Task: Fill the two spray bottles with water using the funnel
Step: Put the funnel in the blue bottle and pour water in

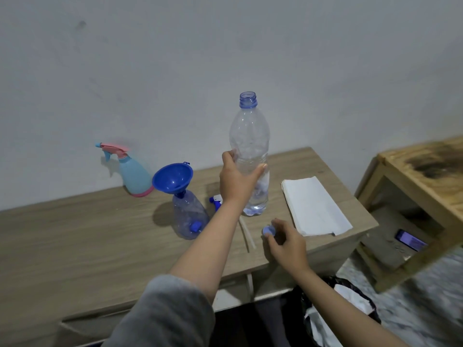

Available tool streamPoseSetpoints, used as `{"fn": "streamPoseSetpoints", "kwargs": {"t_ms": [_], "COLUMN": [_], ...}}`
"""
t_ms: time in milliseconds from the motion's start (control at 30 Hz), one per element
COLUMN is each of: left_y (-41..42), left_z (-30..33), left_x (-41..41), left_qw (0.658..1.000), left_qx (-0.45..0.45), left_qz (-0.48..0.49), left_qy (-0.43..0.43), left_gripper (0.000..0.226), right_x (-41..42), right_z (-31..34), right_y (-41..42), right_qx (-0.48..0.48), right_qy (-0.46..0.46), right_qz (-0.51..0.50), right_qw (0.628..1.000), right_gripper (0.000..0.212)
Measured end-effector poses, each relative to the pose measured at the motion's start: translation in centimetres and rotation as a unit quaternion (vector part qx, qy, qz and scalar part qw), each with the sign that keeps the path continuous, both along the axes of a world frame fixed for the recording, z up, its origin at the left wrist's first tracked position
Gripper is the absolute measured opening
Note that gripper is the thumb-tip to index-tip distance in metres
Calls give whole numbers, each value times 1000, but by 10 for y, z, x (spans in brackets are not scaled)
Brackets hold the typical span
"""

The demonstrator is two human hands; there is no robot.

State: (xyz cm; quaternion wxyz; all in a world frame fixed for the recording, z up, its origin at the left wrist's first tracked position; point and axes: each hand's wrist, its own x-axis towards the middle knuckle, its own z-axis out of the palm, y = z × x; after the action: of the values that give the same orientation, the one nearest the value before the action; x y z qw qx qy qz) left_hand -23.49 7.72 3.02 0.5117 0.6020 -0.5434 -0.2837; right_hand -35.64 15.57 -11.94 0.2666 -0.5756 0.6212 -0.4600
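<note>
Water bottle [250,156], uncapped and nearly empty, stands gripped in my left fingers [229,156]; right fingers [271,234] pinch its cap [268,230]. Left of them, funnel [172,179] sits in clear spray bottle [190,214]; pastel one [134,176] already closed.

Honestly can't read a single thing here. The clear water bottle [249,156] has no label on it, the white folded paper [313,206] at about 3 o'clock from it looks blank, and the little lit screen [411,240] down at 4 o'clock is way too blurry to make out anything.
</note>
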Motion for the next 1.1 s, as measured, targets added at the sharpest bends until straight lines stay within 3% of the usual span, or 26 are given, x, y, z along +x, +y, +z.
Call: {"fn": "streamPoseSetpoints", "kwargs": {"t_ms": [233,367,500,667,833,1000,1100], "left_y": [8,36,65,70,66,59,58], "left_z": [10,36,48,32,16,5,2], "left_x": [0,13,51,101,118,124,126], "left_qw": [999,998,971,971,978,980,982], "left_qx": [42,-62,-178,-41,10,-7,-8], "left_qz": [-26,29,147,218,203,196,188], "left_qy": [22,12,-57,-84,-50,-14,-15], "left_gripper": [115,95,77,99,101,62,66], "right_x": [-3,3,14,31,45,57,61], "right_z": [73,119,141,148,151,177,212], "right_y": [-35,-67,-95,-116,-130,-132,-125], "right_qx": [-154,-204,-224,-261,-302,-339,-348], "right_qy": [-46,-106,-99,-42,-38,-22,-13], "right_qz": [-34,-8,46,103,87,135,167], "right_qw": [986,973,968,959,949,931,922], "right_gripper": [34,46,79,118,108,99,98]}}
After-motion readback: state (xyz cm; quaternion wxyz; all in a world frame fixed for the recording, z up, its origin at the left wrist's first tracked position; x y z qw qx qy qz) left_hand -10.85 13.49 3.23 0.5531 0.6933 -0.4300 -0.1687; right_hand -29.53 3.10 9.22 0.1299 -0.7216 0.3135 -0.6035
